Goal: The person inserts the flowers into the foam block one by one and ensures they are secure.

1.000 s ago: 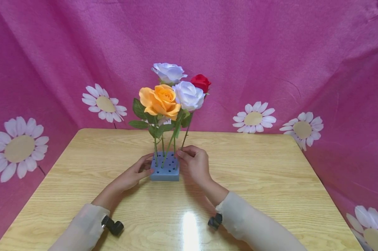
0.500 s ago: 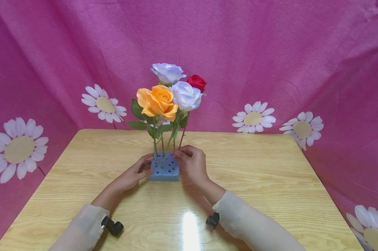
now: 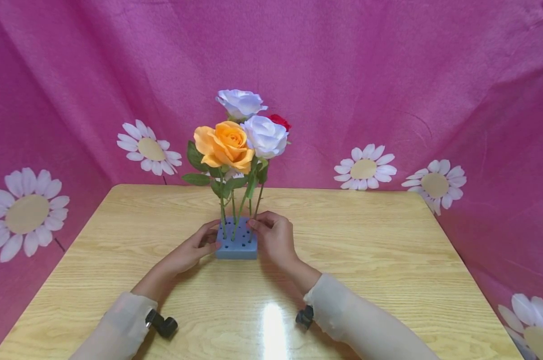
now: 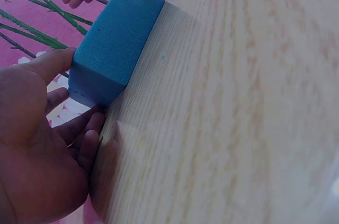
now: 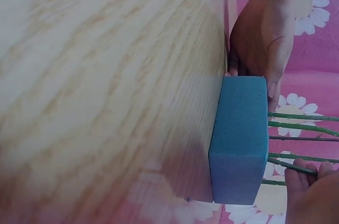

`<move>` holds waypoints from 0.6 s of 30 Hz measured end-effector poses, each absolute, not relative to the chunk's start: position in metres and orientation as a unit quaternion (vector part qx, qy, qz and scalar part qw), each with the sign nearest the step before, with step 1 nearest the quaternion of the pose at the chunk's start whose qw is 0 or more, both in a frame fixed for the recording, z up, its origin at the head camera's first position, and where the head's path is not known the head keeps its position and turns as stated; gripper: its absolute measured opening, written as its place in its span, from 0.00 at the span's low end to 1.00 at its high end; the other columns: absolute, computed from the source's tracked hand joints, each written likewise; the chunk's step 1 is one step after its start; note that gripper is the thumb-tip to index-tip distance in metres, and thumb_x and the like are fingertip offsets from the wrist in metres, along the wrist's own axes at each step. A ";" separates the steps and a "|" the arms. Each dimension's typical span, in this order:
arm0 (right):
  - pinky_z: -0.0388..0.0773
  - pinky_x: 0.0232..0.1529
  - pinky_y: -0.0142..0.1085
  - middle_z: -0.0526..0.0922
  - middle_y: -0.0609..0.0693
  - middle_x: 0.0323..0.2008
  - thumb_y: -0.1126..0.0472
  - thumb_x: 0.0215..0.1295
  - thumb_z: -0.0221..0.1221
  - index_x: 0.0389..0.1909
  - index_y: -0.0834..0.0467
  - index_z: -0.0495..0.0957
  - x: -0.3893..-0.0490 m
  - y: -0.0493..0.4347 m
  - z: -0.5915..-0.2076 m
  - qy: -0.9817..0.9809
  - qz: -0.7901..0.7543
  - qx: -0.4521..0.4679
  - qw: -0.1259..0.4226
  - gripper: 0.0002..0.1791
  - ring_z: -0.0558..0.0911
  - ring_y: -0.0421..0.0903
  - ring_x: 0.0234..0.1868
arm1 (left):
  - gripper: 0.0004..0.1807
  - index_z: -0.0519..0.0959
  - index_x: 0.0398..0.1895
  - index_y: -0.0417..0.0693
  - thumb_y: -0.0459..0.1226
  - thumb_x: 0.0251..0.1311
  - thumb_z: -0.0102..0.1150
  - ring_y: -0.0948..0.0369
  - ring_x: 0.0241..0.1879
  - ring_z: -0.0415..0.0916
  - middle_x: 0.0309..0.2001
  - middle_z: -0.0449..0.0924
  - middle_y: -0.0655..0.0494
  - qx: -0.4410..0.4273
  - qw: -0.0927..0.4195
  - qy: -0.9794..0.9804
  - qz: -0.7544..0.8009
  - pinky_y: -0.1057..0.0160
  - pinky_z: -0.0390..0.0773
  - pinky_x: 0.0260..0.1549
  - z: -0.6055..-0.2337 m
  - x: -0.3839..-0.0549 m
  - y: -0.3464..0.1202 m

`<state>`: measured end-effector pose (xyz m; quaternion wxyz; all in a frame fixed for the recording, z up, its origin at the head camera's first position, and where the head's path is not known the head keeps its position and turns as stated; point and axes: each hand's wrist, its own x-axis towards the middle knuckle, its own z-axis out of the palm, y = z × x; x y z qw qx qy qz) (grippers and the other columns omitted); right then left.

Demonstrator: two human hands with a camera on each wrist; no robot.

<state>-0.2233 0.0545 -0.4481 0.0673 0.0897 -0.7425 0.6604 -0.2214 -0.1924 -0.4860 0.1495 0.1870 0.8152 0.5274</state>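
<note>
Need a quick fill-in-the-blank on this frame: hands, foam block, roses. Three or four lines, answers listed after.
1. The left hand rests against the side of the ____ foam block.
2. The right hand pinches the stem of the ____ rose.
3. The foam block stands on a ____ table.
4. The rose nearest the left hand's side is the ____ one.

Missing words: blue; red; wooden; orange

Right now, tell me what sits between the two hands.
In the head view, the blue foam block with flower stems sits between left hand and right hand.
</note>
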 end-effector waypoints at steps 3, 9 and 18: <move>0.81 0.39 0.30 0.90 0.58 0.33 0.69 0.67 0.66 0.33 0.67 0.86 -0.223 0.054 -0.450 -0.744 0.659 0.090 0.065 0.04 0.89 0.49 0.37 | 0.36 0.50 0.82 0.47 0.37 0.78 0.53 0.39 0.68 0.66 0.73 0.60 0.31 0.187 0.152 0.814 0.529 0.45 0.65 0.64 -0.487 -0.222 -0.193; 0.81 0.38 0.30 0.90 0.56 0.32 0.70 0.66 0.66 0.32 0.65 0.87 -0.222 0.054 -0.456 -0.757 0.644 0.093 0.063 0.04 0.87 0.42 0.34 | 0.36 0.49 0.82 0.47 0.37 0.78 0.52 0.39 0.68 0.65 0.73 0.60 0.31 0.188 0.154 0.810 0.534 0.44 0.64 0.64 -0.487 -0.222 -0.194; 0.81 0.37 0.30 0.90 0.55 0.32 0.69 0.65 0.67 0.32 0.64 0.87 -0.221 0.053 -0.461 -0.772 0.625 0.094 0.065 0.03 0.84 0.37 0.32 | 0.36 0.50 0.82 0.46 0.37 0.78 0.53 0.38 0.67 0.65 0.73 0.60 0.30 0.192 0.148 0.812 0.530 0.44 0.64 0.64 -0.487 -0.221 -0.193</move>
